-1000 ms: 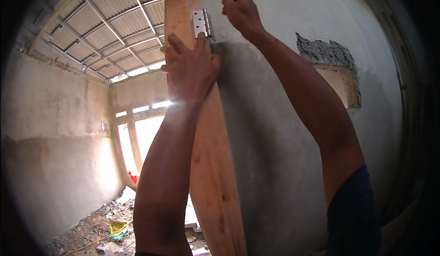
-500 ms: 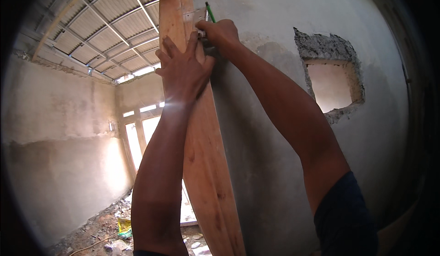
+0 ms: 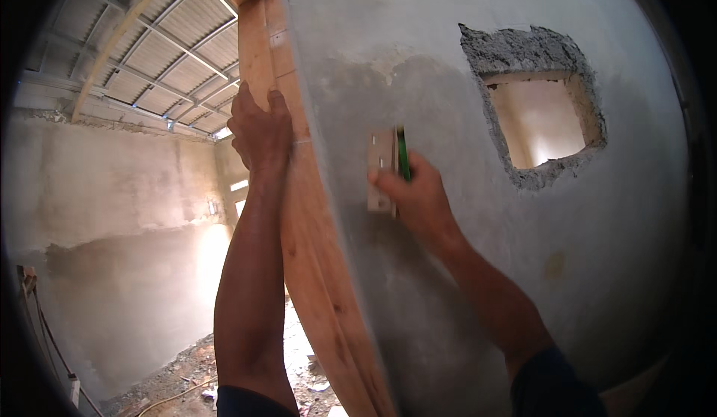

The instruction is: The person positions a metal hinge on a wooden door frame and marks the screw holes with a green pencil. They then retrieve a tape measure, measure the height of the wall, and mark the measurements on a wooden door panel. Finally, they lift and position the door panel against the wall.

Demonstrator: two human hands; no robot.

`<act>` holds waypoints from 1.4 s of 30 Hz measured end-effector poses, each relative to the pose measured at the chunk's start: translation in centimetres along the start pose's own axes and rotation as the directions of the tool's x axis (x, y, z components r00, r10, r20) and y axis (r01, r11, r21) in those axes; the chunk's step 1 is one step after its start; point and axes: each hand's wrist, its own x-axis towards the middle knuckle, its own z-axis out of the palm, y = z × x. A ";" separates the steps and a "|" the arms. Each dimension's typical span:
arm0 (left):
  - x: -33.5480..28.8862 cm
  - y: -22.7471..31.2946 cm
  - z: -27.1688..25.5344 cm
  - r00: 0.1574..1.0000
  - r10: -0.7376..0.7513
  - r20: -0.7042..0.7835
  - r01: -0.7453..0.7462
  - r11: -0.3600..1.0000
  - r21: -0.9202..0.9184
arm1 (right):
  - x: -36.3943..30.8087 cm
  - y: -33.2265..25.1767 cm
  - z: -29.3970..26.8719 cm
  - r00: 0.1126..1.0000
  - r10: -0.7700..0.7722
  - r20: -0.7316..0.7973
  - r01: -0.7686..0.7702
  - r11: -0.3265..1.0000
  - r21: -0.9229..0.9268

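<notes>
A tall wooden door frame [image 3: 317, 268] runs up beside the grey plastered wall. My left hand [image 3: 261, 129] grips its upper part, thumb on the front face and fingers round the left edge. To the right, in front of the wall and apart from the frame, my right hand [image 3: 418, 197] holds a pale metal hinge [image 3: 382, 156] with slots in it. A green pencil [image 3: 403, 156] is held in the same hand, upright beside the hinge. Thin pale lines cross the frame's face above and beside my left hand.
A rough square hole [image 3: 538, 118] is broken through the wall [image 3: 448, 305] at the right. Rubble [image 3: 175, 387] covers the floor at lower left. Metal roof framing [image 3: 164, 32] shows overhead, and a wooden piece with cords [image 3: 30, 290] stands at the far left.
My right hand has brought the hinge and pencil away from the frame, down and to the right. My left hand has moved from spread on the frame's face to its left edge.
</notes>
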 end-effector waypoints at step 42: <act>-39.6 0.5 -22.8 0.440 -0.550 0.710 0.878 0.427 -0.214 | -26.4 6.7 -4.1 0.730 0.377 0.571 -0.388 0.915 -0.108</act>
